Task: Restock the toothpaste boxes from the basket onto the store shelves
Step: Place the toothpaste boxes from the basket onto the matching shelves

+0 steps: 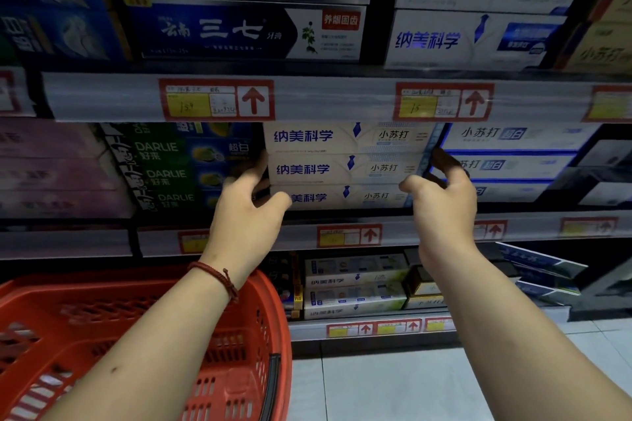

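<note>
White boxes (342, 167): three toothpaste cartons stacked flat on the middle shelf (307, 236), between green boxes (171, 164) on the left and blue-edged cartons (513, 164) on the right.
Left hand (246, 208): at the stack's left end, fingers (261, 164) curled round it, thumb on the lowest carton's front.
Right hand (444, 208): at the stack's right end, fingers (448, 161) hooked behind it, thumb on the front.
Basket (273, 318): red plastic, near left, under the left forearm.
Bracelet (215, 275): red cord on the left wrist.
</note>
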Motion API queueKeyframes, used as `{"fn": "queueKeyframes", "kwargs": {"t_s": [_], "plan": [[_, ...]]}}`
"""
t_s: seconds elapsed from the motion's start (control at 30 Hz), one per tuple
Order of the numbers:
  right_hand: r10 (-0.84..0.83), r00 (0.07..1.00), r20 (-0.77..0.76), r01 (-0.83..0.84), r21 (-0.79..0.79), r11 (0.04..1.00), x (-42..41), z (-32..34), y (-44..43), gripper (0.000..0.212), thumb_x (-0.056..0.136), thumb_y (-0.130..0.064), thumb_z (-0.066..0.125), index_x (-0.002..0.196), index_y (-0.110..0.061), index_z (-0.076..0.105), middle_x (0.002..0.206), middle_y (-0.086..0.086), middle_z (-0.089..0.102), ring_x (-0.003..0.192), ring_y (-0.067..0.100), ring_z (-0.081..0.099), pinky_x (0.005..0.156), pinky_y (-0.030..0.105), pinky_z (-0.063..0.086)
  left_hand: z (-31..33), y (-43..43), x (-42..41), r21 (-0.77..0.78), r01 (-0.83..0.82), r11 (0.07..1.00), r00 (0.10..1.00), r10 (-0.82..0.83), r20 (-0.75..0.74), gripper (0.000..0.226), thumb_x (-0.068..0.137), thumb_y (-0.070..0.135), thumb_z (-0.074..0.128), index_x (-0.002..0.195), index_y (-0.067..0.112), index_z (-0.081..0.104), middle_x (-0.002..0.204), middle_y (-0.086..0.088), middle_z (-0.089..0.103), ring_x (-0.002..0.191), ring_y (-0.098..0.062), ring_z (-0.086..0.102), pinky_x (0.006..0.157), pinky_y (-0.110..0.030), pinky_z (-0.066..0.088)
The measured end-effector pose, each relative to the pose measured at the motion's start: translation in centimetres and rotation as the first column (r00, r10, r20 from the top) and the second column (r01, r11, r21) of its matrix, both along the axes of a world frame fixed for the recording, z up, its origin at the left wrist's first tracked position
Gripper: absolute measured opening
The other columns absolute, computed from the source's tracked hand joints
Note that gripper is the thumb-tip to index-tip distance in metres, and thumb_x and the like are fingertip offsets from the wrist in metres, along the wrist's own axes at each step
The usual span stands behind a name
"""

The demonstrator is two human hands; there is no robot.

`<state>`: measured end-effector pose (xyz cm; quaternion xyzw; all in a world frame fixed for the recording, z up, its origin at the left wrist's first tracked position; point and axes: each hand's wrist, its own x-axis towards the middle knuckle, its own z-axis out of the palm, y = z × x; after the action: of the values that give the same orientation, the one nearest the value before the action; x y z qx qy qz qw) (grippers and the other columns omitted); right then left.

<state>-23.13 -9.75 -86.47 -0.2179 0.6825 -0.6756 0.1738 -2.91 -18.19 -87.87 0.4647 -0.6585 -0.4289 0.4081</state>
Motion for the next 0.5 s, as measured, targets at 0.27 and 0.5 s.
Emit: {"fn": "queueKeyframes", "kwargs": {"t_s": [0.27, 0.5], "plan": [[0.009, 0.999, 0.038, -0.009, -0.008, 1.0, -0.2, 0.12, 0.29, 0.062, 0.085, -0.006, 0.069, 0.142, -0.025, 0.053, 0.131, -0.003, 0.058, 0.117, 0.017, 0.053, 0.091, 0.028, 0.039, 0.76, -0.23, 0.1, 0.072, 0.001, 0.997, 0.994, 0.007, -0.109, 0.045, 0.088, 0.01, 0.069, 0.131, 0.025, 0.065, 0.116, 0.011, 0.071, 0.111, -0.008, 0.064, 0.098, -0.027, 0.051], [0.016, 0.998, 0.067, -0.014, -0.026, 1.0, -0.7, -0.01, 0.24, 0.058, 0.086, -0.005, 0.066, 0.139, -0.024, 0.055, 0.128, -0.001, 0.06, 0.115, 0.018, 0.056, 0.076, 0.02, 0.041, 1.03, 0.39, -0.4, 0.076, -0.057, 0.995, 0.99, 0.066, -0.121, 0.046, 0.091, 0.013, 0.065, 0.132, 0.033, 0.061, 0.115, 0.013, 0.07, 0.109, -0.008, 0.064, 0.098, -0.03, 0.053]]}}
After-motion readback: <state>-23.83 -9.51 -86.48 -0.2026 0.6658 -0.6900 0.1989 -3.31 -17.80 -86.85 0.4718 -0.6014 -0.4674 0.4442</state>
